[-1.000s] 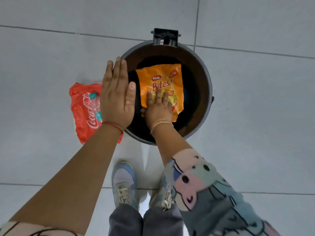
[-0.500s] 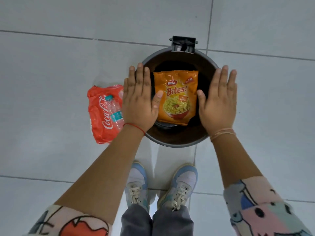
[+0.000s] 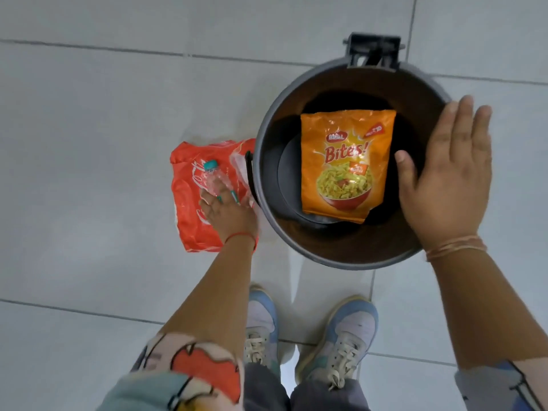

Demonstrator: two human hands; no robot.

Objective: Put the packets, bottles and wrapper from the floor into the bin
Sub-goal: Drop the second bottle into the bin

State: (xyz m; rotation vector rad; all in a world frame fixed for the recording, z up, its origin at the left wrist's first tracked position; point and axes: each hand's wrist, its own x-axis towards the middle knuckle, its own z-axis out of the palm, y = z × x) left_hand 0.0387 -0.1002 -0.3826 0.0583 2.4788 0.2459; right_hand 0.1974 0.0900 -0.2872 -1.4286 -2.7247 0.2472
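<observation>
An orange Bites snack packet [image 3: 344, 164] lies inside the round grey bin [image 3: 267, 129]. Left of the bin, a red Coca-Cola wrapper [image 3: 185, 188] lies flat on the floor with a small clear bottle [image 3: 212, 179] with a teal cap on top of it. My left hand [image 3: 226, 212] is down on the bottle's lower end, fingers curled around it. My right hand [image 3: 447, 179] hovers flat and open over the bin's right rim, holding nothing.
The floor is pale grey tile with dark grout lines. A black hinge bracket [image 3: 372, 51] sticks out at the bin's far rim. My two shoes [image 3: 311, 333] stand just in front of the bin.
My left hand dropped from above the bin's left rim down to the bottle on the red wrapper. My right hand came out of the bin and now hovers at its right rim.
</observation>
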